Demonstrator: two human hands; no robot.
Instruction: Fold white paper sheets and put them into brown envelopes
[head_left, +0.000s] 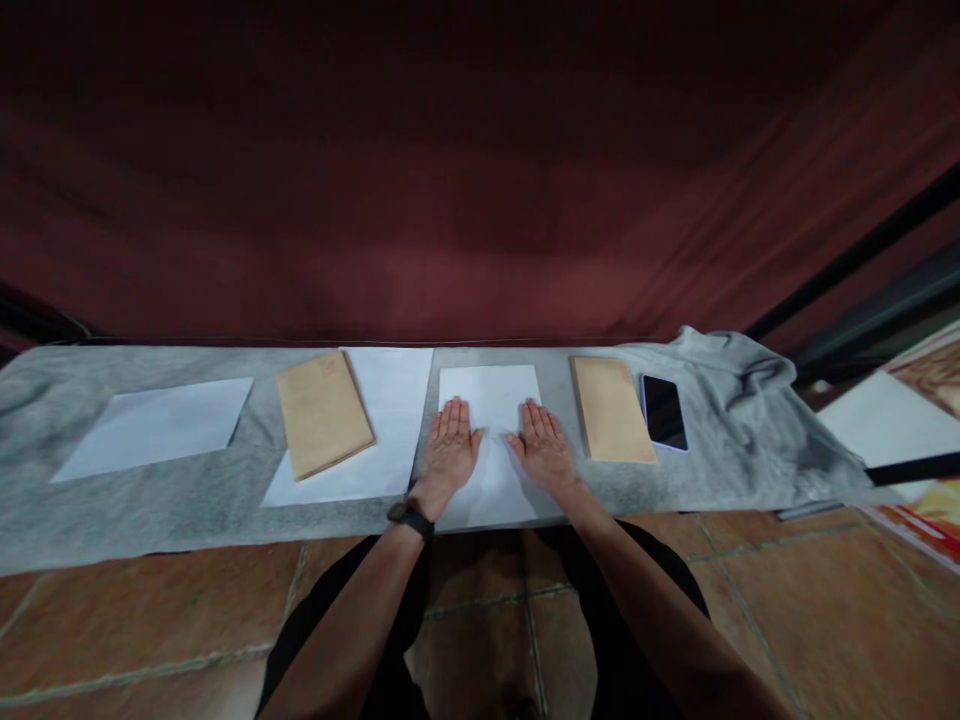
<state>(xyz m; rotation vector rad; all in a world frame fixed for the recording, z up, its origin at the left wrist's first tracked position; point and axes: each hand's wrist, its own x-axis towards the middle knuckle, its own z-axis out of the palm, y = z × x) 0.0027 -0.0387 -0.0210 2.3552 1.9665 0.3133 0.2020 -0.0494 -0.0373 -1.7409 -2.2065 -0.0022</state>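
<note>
A white sheet of paper [491, 490] lies in front of me on the grey cloth. My left hand [452, 445] rests flat on its left side, fingers stretched forward and thumb turned inward. On the right side of the same sheet my right hand [544, 445] lies flat too, its fingers pointing away from me. Neither hand holds anything. Left of the sheet, brown envelopes [322, 412] sit on top of more white paper [397, 400]. Another stack of brown envelopes [611, 412] is to the right of my right hand.
A phone [664, 412] lies right of the envelopes, near bunched grey cloth [750, 410]. Farther left is another white sheet [157, 425]. Behind the cloth-covered surface hangs a dark red curtain [480, 220]. Below is a tiled floor [150, 620].
</note>
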